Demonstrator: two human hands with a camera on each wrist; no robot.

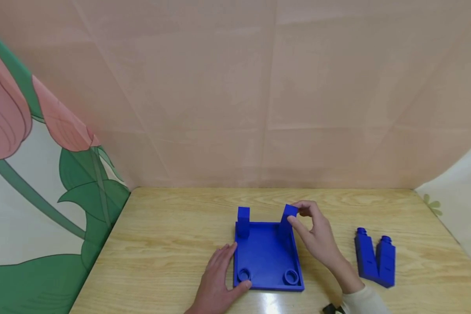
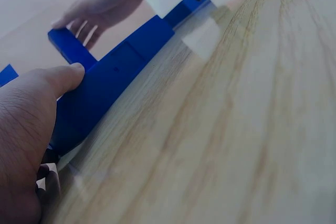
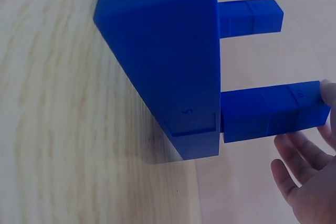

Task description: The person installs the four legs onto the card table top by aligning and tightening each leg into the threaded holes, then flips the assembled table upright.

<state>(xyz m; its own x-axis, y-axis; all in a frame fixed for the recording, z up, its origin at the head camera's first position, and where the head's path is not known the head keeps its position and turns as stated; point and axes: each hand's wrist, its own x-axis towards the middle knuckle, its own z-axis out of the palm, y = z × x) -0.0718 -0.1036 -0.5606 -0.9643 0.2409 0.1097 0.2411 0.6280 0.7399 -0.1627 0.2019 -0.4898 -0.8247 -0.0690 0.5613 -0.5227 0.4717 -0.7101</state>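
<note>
You've got one solid blue across the tray (image 1: pixel 264 261), its sockets (image 1: pixel 291 277), the left post (image 1: pixel 243 219), right post (image 1: pixel 288 220) and both loose posts (image 1: pixel 366 258). Your tabletop (image 1: pixel 161 244) is pale yellow-tan, streaked wood grain. Backdrop (image 1: pixel 259 96) facing you: plain dusty pink-beige. Left cloth (image 1: pixel 45 146), your side: white ground, big pink tulips (image 1: pixel 4 104) with darker outlines, green leaves (image 1: pixel 78 170). Right cloth (image 1: pixel 463 187): off-white, small muted-green flower motif (image 1: pixel 432 205). Your right sleeve (image 1: pixel 365 303) reads off-white; small piece (image 1: pixel 329 308) next to it, black.
</note>
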